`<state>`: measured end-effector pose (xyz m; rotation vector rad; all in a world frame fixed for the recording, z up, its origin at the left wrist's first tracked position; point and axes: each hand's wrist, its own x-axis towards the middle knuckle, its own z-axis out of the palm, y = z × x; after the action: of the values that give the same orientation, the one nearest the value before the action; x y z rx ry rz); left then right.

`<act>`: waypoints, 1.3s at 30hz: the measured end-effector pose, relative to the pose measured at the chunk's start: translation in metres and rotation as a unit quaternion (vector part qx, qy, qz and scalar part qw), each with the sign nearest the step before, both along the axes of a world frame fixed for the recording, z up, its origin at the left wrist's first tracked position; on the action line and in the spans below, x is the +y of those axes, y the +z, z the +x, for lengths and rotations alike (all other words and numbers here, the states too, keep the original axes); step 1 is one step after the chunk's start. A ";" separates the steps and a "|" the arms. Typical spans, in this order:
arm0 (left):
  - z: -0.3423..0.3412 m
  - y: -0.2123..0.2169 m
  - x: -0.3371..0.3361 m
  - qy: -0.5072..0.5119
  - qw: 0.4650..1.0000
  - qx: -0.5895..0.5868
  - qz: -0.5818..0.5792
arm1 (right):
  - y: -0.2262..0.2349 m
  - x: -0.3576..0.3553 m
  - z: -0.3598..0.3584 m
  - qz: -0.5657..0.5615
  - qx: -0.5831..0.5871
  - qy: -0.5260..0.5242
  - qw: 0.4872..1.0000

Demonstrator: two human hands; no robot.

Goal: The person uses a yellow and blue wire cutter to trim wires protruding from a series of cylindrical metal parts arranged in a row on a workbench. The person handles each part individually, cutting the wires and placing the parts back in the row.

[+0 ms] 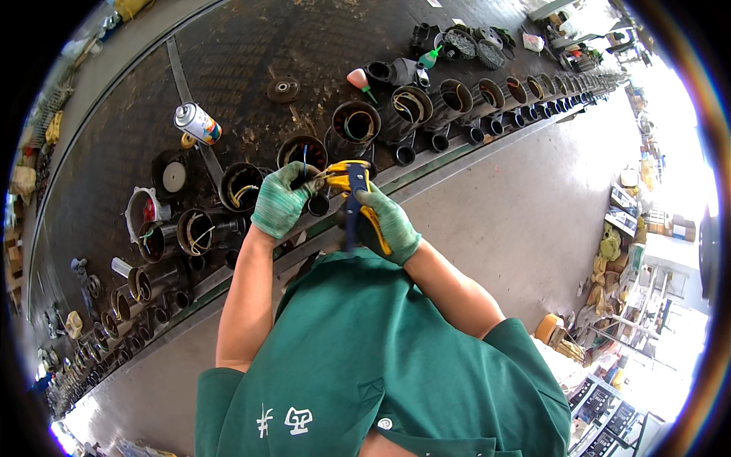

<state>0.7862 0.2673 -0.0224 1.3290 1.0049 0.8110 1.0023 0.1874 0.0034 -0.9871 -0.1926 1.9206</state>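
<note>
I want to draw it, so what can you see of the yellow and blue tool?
The tool looks like wire-stripping pliers: a dark blue body with pale dots, maybe rivets, and a yellow head and handle. It could be painted metal. It runs nearly straight up and down in view, gripped by the gloved right hand. Its head points left, to thin wires at the left hand; whether its jaws are closed, I can't tell.

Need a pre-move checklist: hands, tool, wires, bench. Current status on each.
1. Right hand on yellow-and-blue hand tool: ok, gripped.
2. Left hand on wires: ok, pinched beside the tool.
3. Wires seated in the tool: cannot tell, too small to see.
4. Gloves worn: ok, both hands.
5. Spray can clear of hands: ok, apart from both.
6. Bench free of scraps: not ok, bits scattered.
</note>
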 end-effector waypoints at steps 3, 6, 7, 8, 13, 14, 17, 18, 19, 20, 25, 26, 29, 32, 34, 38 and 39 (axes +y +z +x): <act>-0.001 -0.001 0.000 0.013 1.000 -0.009 -0.012 | -0.002 -0.008 0.017 0.008 0.028 0.050 0.998; 0.000 -0.001 0.001 0.009 1.000 -0.003 -0.022 | 0.005 -0.015 0.028 0.008 0.025 0.039 0.999; 0.000 0.000 0.002 0.000 1.000 0.016 -0.002 | 0.006 -0.016 0.033 0.017 0.011 0.034 0.999; 0.000 0.001 0.003 -0.008 0.999 0.034 0.017 | 0.008 -0.017 0.036 0.025 -0.002 0.029 0.999; 0.022 0.026 0.023 0.101 0.941 0.217 0.238 | 0.024 -0.019 0.058 0.025 -0.080 -0.017 0.996; 0.029 0.036 0.034 0.116 0.907 0.242 0.325 | 0.021 -0.018 0.066 0.032 -0.089 -0.017 0.995; 0.056 0.058 0.059 0.019 0.880 0.377 0.288 | 0.015 -0.011 0.086 0.051 -0.106 -0.013 0.993; 0.065 0.058 0.071 -0.017 0.870 0.410 0.274 | 0.017 -0.008 0.091 0.051 -0.102 -0.009 0.993; 0.078 0.059 0.080 -0.034 0.863 0.443 0.241 | 0.016 -0.003 0.096 0.053 -0.099 -0.008 0.994; 0.091 0.070 0.089 -0.079 0.843 0.499 0.187 | 0.017 0.001 0.102 0.054 -0.094 -0.006 0.994; 0.137 0.071 0.114 -0.151 0.732 0.635 0.194 | 0.010 0.020 0.123 0.055 -0.071 0.014 0.996; 0.143 0.068 0.116 -0.153 0.713 0.656 0.197 | 0.009 0.023 0.126 0.053 -0.075 0.020 0.996; 0.156 0.051 0.118 -0.147 0.671 0.698 0.200 | 0.011 0.031 0.140 0.044 -0.046 0.049 0.997; 0.163 0.044 0.113 -0.117 0.667 0.709 0.198 | 0.011 0.040 0.155 0.040 -0.037 0.067 0.996; 0.155 0.048 0.107 -0.052 0.743 0.649 0.157 | 0.005 0.045 0.163 0.048 -0.035 0.075 0.995; 0.137 0.045 0.093 0.019 0.891 0.439 0.111 | -0.002 0.058 0.180 0.058 -0.032 0.094 0.993; 0.132 0.035 0.087 0.025 0.910 0.392 0.130 | 0.002 0.060 0.181 0.052 -0.026 0.103 0.993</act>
<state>0.9185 0.3543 0.0122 1.9353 1.5954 0.4409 1.1834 0.2475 0.0059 -0.9778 -0.4354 2.0488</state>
